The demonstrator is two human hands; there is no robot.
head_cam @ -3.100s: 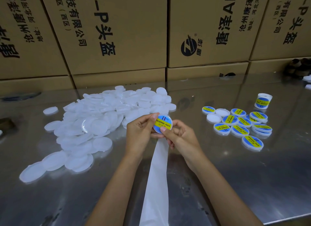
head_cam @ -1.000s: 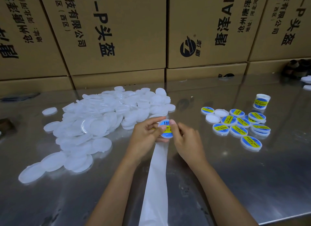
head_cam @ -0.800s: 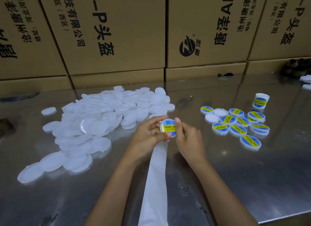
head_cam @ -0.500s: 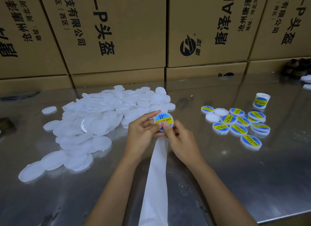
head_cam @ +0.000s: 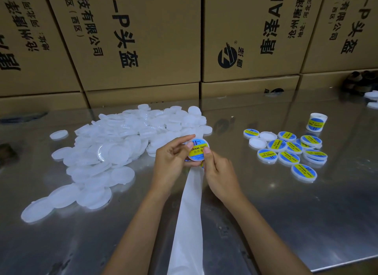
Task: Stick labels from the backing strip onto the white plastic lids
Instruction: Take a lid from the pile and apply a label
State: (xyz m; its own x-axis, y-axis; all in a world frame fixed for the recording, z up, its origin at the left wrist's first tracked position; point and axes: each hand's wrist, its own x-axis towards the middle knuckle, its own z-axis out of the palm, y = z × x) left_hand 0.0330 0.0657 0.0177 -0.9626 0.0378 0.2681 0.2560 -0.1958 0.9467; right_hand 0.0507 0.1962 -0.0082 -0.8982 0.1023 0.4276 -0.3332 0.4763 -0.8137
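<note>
I am looking down at the strip [head_cam: 187, 223], which is running from 6 o'clock up the steel counter [head_cam: 286, 223] to my hands. My left hand [head_cam: 170, 162] is curling its grip around the left edge of a lid [head_cam: 198, 150], thumb lying on the face, index finger stretching over the top rim. My right hand [head_cam: 219, 172] is pinching the lid's right side, thumb pressing on the blue-and-yellow label [head_cam: 197, 152] that is sitting on it. The lid is being held above the counter at the centre. At 9 to 11 o'clock, a heap of bare lids [head_cam: 114, 150] is lying spread out. At 2 o'clock, labelled lids [head_cam: 286, 152] are clustering with two plain ones among them, and a label roll [head_cam: 316, 122] is standing just beyond. Cartons [head_cam: 143, 39] are stacking up at 12 o'clock behind the counter.
</note>
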